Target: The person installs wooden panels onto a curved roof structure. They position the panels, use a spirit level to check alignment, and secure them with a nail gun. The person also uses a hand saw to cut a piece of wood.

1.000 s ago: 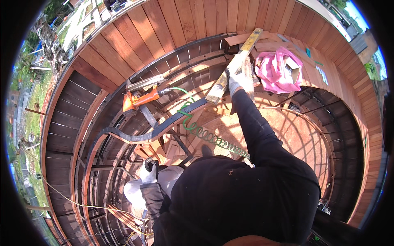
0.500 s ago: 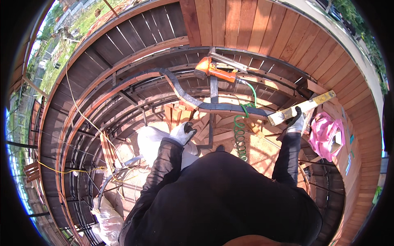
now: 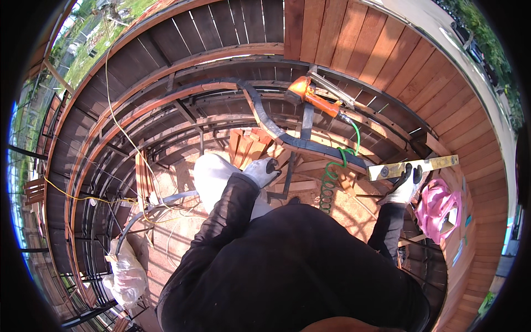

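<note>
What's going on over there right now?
A person wearing gloves has their right hand on a yellow-and-white spirit level; how firmly it is gripped isn't clear. Their left hand is by a light-coloured trouser knee, fingers curled with a gap, and nothing shows in it. An orange power tool with a green coiled hose lies beyond the dark-topped curved rail, untouched. A pink bundle sits close to the right hand.

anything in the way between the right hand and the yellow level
Nothing visible: the fingers of the right hand overlap the level in this view. The pink bag is off to the hand's right, not between them.
</note>
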The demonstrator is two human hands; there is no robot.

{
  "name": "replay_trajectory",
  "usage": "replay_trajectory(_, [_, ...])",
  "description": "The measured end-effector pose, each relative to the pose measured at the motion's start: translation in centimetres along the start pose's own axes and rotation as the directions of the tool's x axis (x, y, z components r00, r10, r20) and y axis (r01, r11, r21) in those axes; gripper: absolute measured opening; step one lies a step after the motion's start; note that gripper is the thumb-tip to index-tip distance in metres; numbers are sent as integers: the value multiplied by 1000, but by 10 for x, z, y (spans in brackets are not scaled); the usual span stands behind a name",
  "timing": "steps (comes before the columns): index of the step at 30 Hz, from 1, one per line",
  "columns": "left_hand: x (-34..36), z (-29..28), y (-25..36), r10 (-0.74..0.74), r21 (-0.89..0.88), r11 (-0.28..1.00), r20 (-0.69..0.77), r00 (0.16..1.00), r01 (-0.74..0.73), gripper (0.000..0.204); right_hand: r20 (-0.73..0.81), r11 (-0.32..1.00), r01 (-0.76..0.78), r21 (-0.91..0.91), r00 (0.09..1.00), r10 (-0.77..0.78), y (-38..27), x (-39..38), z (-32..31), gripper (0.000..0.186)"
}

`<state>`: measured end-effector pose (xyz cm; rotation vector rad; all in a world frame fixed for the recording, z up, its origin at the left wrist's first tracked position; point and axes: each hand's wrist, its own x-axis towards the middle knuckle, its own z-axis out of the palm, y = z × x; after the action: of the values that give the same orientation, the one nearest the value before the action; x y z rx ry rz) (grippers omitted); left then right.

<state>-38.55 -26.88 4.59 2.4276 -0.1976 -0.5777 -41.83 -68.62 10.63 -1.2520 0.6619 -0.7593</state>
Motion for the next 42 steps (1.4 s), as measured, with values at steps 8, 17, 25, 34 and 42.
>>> replay_trajectory(8, [34,1,26,390,129,919,-441,808,-373,48,377,999,35,-35,926,-19,41,4,-8,26])
replay_trajectory(17, [77,25,29,446,541,806,-288,848,-240,75,603,622,374,-688,772,203,28,-57,-16,47])
replay_trajectory(25, [95,28,28,470,535,793,-235,851,-291,64,504,665,403,-629,863,-47,21,-20,-66,39])
replay_trajectory(34, [118,6,35,407,604,744,-73,911,-284,67,171,989,-147,23,975,141,21,131,-49,27])
replay_trajectory(42, [130,-2,36,276,518,819,21,961,-247,67,-35,853,-400,334,899,436,74,271,-30,48])
